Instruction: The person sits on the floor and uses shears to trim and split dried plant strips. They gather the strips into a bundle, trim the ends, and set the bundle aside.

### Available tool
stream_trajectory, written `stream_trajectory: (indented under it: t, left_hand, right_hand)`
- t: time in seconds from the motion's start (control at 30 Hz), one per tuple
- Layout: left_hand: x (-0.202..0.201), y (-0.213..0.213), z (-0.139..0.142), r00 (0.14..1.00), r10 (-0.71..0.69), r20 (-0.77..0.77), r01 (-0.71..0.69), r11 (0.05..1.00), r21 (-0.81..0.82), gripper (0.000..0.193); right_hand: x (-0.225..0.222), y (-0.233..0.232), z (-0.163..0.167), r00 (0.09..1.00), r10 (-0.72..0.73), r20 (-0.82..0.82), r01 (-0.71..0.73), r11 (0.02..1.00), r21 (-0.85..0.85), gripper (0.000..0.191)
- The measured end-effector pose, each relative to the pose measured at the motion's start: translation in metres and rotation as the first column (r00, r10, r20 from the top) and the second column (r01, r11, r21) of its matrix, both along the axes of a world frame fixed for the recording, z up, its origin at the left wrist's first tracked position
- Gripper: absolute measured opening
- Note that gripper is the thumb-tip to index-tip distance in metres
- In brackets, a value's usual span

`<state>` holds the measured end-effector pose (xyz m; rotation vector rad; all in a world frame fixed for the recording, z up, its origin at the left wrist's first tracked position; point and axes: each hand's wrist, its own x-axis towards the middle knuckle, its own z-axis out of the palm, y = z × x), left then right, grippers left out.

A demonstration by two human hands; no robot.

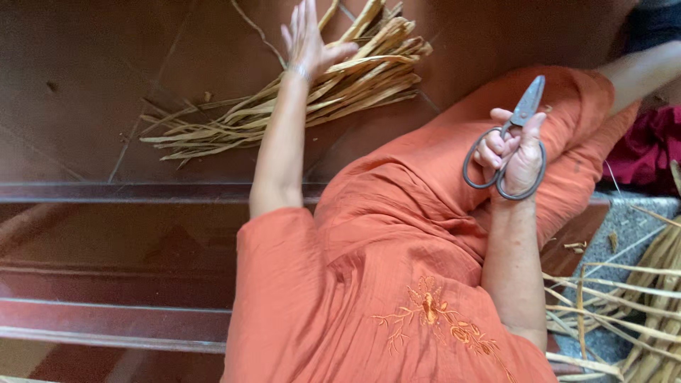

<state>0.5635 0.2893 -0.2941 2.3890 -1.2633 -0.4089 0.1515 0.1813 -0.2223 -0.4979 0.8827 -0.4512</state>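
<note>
Seated person in an orange embroidered garment [397, 284], viewed from above, on reddish-brown steps [106, 312] that descend to a tiled floor [85, 85]. Left hand [306, 39] stretched to the far side of the scene at the end of a straight arm, fingers spread wide, palm down over a bundle of dried, tan fibre strips [319, 96]; it holds nothing, and whether the palm actually touches the strips cannot be told. The bundle lies on the floor, fanning from a tight, squared end at far centre to loose, splayed tips at left. Right hand [514, 152] raised over the lap, right of centre, closed around a pair of dark metal scissors [509, 142]: fingers pass through the large looped handles, thumb on the outer side. Scissor blades are together and point up toward the far right. The scissors are well apart from the bundle, with the orange-covered knee between them. At near right, a second loose heap of the same pale strips [624, 312] lies across a grey speckled surface [624, 220], just beside the right elbow. At the far right edge, a bunch of dark red cloth [649, 152] and, above it, part of a bare limb [638, 71], owner unclear.
</note>
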Motion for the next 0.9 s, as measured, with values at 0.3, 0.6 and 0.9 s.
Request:
stream_trajectory:
  t: [0.3,0.6,0.9]
  left_hand:
    - [-0.077,-0.033,0.016,0.977,0.000,-0.213,0.105,0.868,0.485,0.166]
    - [-0.132,-0.011,-0.013,0.971,-0.189,0.146,0.147,0.955,0.259,0.166]
    - [-0.114,-0.057,-0.025,0.955,-0.240,0.177,0.233,0.971,0.058,0.062]
  right_hand:
    - [0.001,-0.008,-0.013,0.998,-0.013,0.060,0.010,0.999,0.050,0.067]
    - [-0.003,-0.006,-0.010,1.000,-0.011,0.000,0.011,0.999,0.046,0.067]
    - [-0.015,0.008,-0.011,0.995,-0.090,0.046,0.088,0.995,0.050,0.066]
